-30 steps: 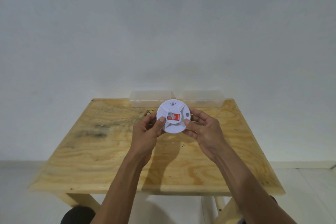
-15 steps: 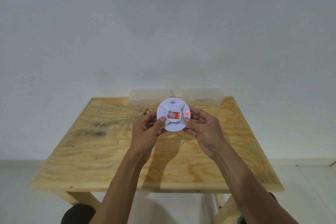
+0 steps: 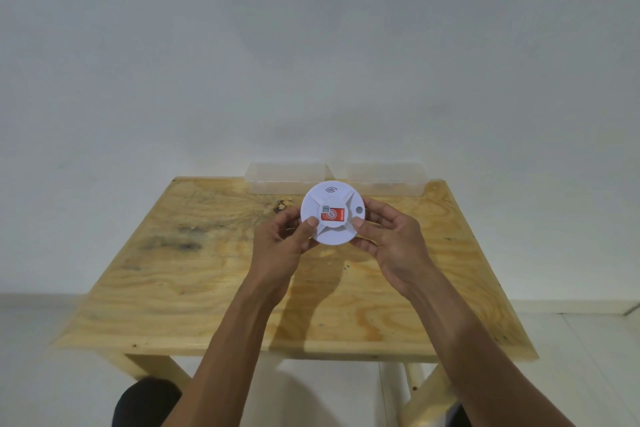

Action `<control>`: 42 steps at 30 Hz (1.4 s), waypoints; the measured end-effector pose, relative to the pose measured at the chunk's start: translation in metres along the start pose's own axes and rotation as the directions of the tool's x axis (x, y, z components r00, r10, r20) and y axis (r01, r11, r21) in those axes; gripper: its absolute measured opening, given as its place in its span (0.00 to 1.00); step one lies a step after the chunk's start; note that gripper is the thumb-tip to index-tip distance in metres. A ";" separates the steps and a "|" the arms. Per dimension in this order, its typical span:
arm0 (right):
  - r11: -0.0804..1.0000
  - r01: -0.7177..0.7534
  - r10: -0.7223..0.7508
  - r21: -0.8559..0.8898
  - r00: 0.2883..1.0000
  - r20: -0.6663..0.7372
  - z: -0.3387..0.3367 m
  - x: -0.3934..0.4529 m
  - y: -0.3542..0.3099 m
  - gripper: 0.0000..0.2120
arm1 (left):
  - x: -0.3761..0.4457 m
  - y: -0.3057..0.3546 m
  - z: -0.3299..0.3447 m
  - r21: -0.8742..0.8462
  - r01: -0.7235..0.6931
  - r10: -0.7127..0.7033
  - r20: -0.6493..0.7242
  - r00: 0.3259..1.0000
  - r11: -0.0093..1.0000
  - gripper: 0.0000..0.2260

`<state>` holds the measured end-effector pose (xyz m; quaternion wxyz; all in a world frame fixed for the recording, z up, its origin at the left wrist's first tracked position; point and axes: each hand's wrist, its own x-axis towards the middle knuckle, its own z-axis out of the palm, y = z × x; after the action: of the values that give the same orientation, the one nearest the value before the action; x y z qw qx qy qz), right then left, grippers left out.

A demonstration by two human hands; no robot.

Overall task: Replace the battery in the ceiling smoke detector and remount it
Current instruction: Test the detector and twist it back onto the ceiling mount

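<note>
On the left side of the wooden table (image 3: 166, 274) there is a dark grey stain in the wood grain, and the surface there carries nothing. Moving to the right, the person's left hand (image 3: 280, 246) comes up from below and closes on the left edge of the smoke detector (image 3: 333, 212); the thumb lies on the front face and the other fingers go behind it. The smoke detector is a round white disc, held in the air above the far middle of the table, with its face turned toward the camera and not touching the wood. On its face, four raised ribs go out from the centre like a cross. Near the top edge a small grey symbol of curved waves is printed. At the centre there is a red label (image 3: 334, 215) with a pale round mark on it, and a small square code sits just at its left; the writing is too small to read. At the right of the label there is a small round button or light, which looks white. The right hand (image 3: 394, 243) grips the right edge in the same way, thumb on the front. Behind the detector, two clear plastic boxes (image 3: 285, 177) stand side by side at the far edge of the table against the white wall (image 3: 311, 45).
</note>
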<state>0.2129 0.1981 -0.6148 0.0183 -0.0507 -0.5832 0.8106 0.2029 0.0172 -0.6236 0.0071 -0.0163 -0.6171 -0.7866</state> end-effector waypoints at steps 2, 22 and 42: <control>1.000 0.000 0.000 0.003 1.000 0.000 0.000 0.000 0.000 0.20 | 0.000 0.000 0.001 -0.003 -0.004 0.004 0.000 1.000 1.000 0.10; 1.000 0.005 -0.005 0.017 1.000 0.000 -0.002 -0.001 -0.001 0.18 | -0.001 0.000 0.001 0.008 0.004 -0.004 -0.008 1.000 1.000 0.12; 1.000 0.025 -0.025 0.012 1.000 0.002 -0.001 -0.005 -0.007 0.18 | -0.005 0.009 0.005 -0.002 0.004 -0.004 0.003 1.000 1.000 0.11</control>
<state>0.2177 0.2007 -0.6077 0.0283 -0.0424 -0.5789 0.8138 0.2085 0.0195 -0.6142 0.0048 -0.0161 -0.6165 -0.7872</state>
